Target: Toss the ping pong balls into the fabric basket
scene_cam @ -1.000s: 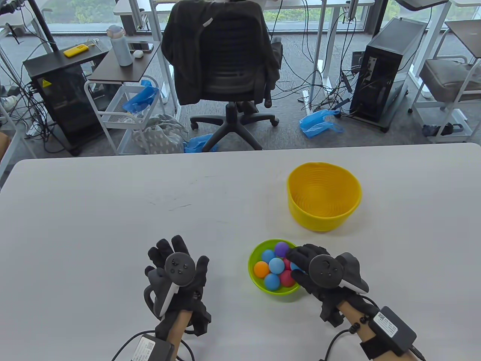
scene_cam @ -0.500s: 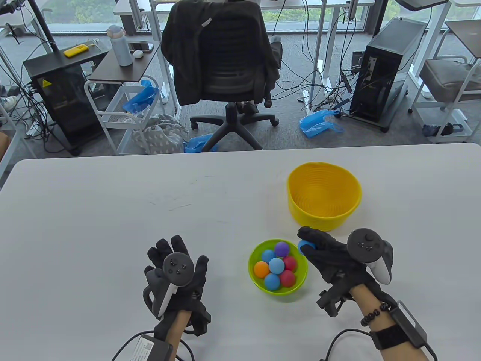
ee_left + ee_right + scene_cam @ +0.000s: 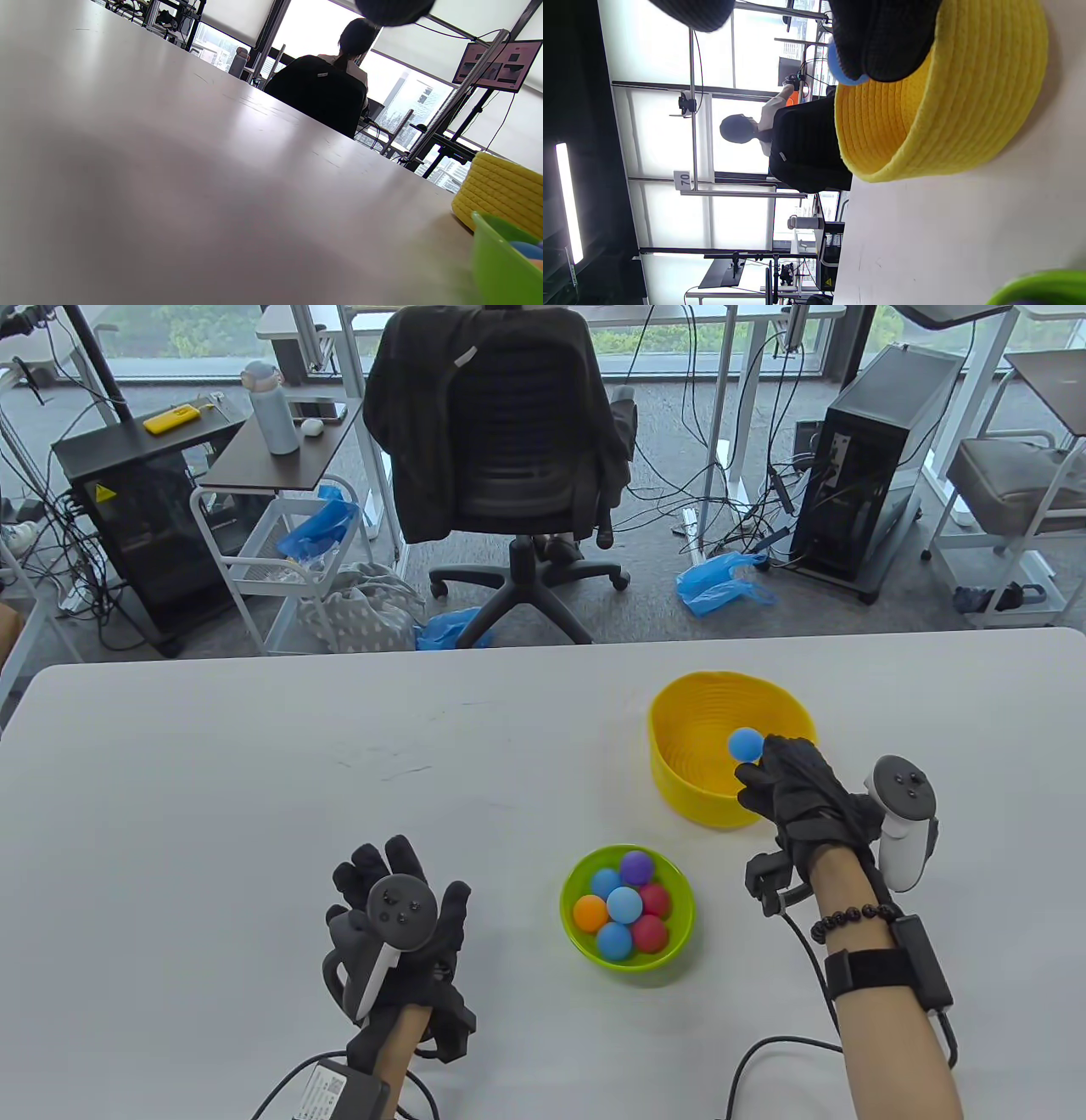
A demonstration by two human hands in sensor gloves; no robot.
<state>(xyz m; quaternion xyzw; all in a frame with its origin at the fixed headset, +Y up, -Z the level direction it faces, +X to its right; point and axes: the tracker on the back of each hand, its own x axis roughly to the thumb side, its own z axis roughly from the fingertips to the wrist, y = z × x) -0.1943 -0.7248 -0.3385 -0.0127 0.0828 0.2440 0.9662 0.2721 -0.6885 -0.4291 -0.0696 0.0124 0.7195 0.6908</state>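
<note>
My right hand hovers over the near right rim of the yellow fabric basket and pinches a blue ping pong ball at its fingertips. The right wrist view shows gloved fingers wrapped over that blue ball just above the basket. A green bowl nearer to me holds several balls: blue, red, orange and purple. My left hand lies flat on the table left of the bowl, fingers spread, holding nothing. The left wrist view shows the basket and bowl rim at its right edge.
The white table stretches wide to the left and far side. Beyond its far edge stands an office chair with a black jacket. A person sits behind it. Cables trail from both wrists at the near edge.
My right hand took a blue ball from the green bowl, lifted it and carried it away from me to above the yellow basket. The left hand has stayed still.
</note>
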